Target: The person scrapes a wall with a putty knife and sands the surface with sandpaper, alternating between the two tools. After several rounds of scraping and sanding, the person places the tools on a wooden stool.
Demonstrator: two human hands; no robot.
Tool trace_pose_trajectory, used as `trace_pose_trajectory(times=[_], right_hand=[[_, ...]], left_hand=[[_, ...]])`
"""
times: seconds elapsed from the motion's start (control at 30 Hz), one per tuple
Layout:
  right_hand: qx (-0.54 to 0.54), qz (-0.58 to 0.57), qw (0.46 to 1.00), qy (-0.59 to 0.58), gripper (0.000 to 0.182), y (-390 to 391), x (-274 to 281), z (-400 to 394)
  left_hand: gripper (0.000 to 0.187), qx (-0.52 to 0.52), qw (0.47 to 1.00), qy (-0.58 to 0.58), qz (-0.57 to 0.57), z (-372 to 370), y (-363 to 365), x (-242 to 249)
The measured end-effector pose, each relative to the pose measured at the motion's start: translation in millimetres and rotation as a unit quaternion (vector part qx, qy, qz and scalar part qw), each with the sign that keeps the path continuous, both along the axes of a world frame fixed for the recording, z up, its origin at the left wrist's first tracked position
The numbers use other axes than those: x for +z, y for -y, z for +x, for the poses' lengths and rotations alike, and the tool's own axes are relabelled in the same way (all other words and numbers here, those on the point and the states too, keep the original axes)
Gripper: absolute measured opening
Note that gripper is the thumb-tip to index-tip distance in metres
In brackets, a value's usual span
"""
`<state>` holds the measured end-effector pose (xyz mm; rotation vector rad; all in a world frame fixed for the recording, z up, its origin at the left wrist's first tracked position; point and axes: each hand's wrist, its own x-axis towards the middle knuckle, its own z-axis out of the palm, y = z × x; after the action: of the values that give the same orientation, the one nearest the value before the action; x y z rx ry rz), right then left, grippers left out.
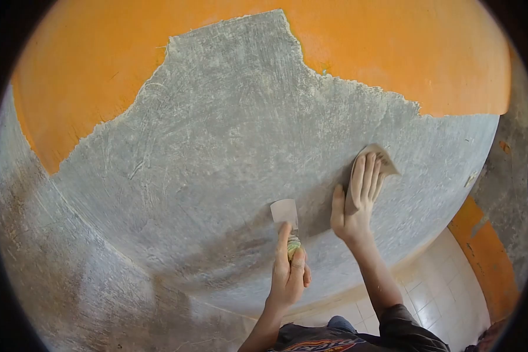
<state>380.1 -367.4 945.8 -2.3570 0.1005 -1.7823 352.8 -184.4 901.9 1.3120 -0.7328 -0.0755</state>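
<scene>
My left hand (288,276) is closed around the green handle of a putty knife (284,212), index finger stretched along it toward the wide metal blade. The blade points up, close to the bare grey wall (217,129); whether it touches cannot be made out. To the right, my right hand (358,205) presses a folded piece of brownish sandpaper (384,158) flat against the same wall. Its fingers lie together over the sheet, with the thumb out to the left. The sheet's far corner curls past the fingertips.
Orange paint (393,47) covers the upper wall and ends in a ragged, peeling edge above the grey area. An adjoining grey wall (70,252) meets it at a corner on the left. White floor tiles (434,287) lie below, beside an orange strip (487,252) at the right.
</scene>
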Motion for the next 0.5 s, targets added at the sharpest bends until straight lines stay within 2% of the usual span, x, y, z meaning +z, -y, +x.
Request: trace_pose_trajectory(times=[0.1,0.2,0.27,0.33,0.47,0.5], right_hand=[[-0.024,0.001,1.0,0.009,0.06,-4,-4,-1],[0.004,-0.052,0.994,-0.093,0.051,-21,-71,-8],[0.041,-0.079,0.987,-0.131,0.048,-17,-88,-11],[0.035,-0.074,0.985,-0.152,0.049,-3,-71,-15],[-0.038,-0.028,0.998,0.038,0.057,59,9,-8],[-0.038,-0.027,0.998,0.037,0.057,64,9,-9]], left_hand=[[0.065,0.005,1.0,0.0,-0.008,-8,3,9],[0.073,0.031,0.999,-0.023,-0.024,-12,8,11],[0.076,0.027,1.0,-0.005,-0.011,-6,12,5],[0.076,0.032,0.999,0.001,-0.018,-6,20,2],[0.076,0.046,0.998,-0.012,-0.037,-13,46,1],[0.076,0.046,0.998,-0.013,-0.035,-14,52,-1]])
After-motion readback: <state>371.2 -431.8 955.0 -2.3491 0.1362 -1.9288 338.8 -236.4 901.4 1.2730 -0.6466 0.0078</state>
